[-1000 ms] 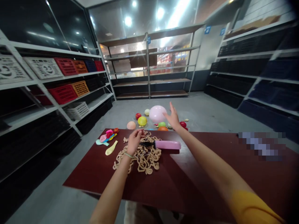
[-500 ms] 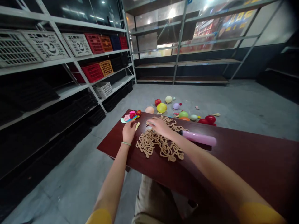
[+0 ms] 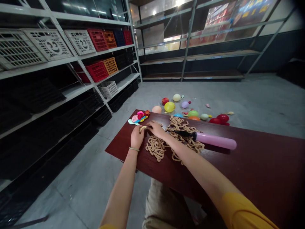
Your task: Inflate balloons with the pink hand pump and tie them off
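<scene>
My left hand (image 3: 137,136), with a thin green band at its wrist, pinches a limp pale yellow balloon (image 3: 143,128) above the table's left part. Close beside it, the fingertips of my right hand (image 3: 156,129) are closed at the balloon's other end. Just beyond my hands lies a pile of uninflated balloons (image 3: 137,118) in pink, red, blue and mint. A pink balloon pump (image 3: 215,141) with a black nozzle rests partly on a tangle of thick tan cord (image 3: 156,148). My right forearm covers some of that cord.
The dark red table (image 3: 252,159) stretches to the right. Inflated balloons, among them a yellow one (image 3: 169,107) and a red one (image 3: 222,118), lie on the floor beyond it. Shelves with plastic crates (image 3: 97,70) stand at left; another rack (image 3: 162,76) is at the back.
My right hand has moved left from over the cord to the pale yellow balloon, and the pump's black nozzle now shows. My left hand has raised the balloon slightly. The view has shifted a little.
</scene>
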